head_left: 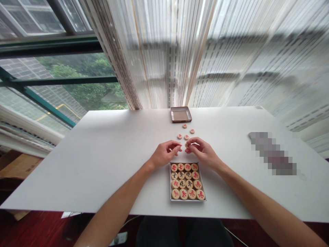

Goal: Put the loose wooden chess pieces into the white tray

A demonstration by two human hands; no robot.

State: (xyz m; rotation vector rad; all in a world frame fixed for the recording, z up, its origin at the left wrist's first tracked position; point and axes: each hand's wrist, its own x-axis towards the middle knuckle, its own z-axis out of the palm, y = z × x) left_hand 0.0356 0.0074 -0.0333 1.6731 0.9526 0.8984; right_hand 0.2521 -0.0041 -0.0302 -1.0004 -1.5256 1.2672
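Note:
My right hand (202,150) pinches a round wooden xiangqi piece (187,145) between thumb and fingers, just above or at the white table; I cannot tell which. Facing it, my left hand (167,153) has curled fingers with a gap between thumb and index, and nothing shows in them. Beyond the hands lie several loose pieces with red characters, among them one piece (186,137) close to my right fingertips. Below the hands, nearer to me, a shallow open box (170,187) holds rows of pieces with red and black characters facing up.
An open brown box lid (181,120) lies at the table's far edge. On the right of the white table (115,154) is a blurred-out object (273,154). A string curtain (159,51) hangs behind, with a window at left. A cardboard box (19,164) stands beside the table.

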